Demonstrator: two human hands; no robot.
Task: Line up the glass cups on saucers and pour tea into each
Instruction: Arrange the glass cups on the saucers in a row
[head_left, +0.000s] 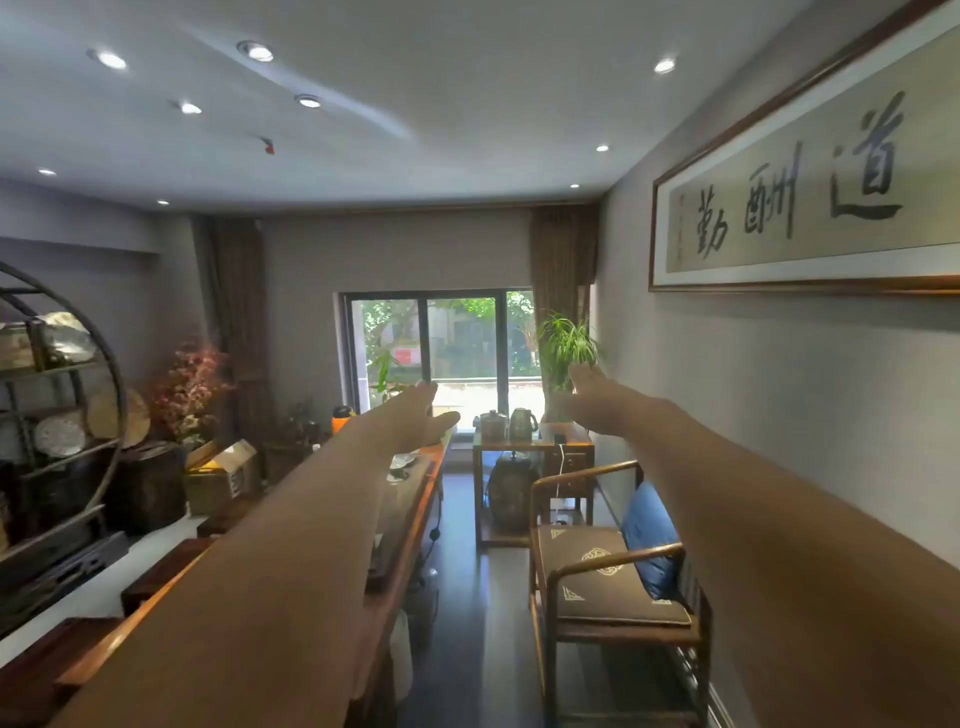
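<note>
Both arms reach straight out into the room, palms facing each other, holding nothing. The left hand (415, 418) has its fingers straight and pressed together, thumb sticking out to the right. The right hand (592, 397) also points forward with straight fingers; whether they are spread or together is hard to tell at this angle.

Below the left fingers runs a long wooden table (410, 512), mostly hidden behind the left forearm. Just under the left thumb a few pale dishes (402, 462) sit on the table top, possibly the saucers or cups, though they are too small and blurred to be sure.

Between the two sets of fingertips, further off, a kettle (522, 423) and a lidded pot (492, 424) stand on a small side table (530, 448) before the window (441, 345). A potted plant (566, 343) rises just behind the right fingertips. Below the right forearm stands a wooden armchair (608, 577) with a blue cushion (649, 535), against the wall that carries a framed calligraphy scroll (810, 192). Far left of the left hand is a round shelf (62, 395).
</note>
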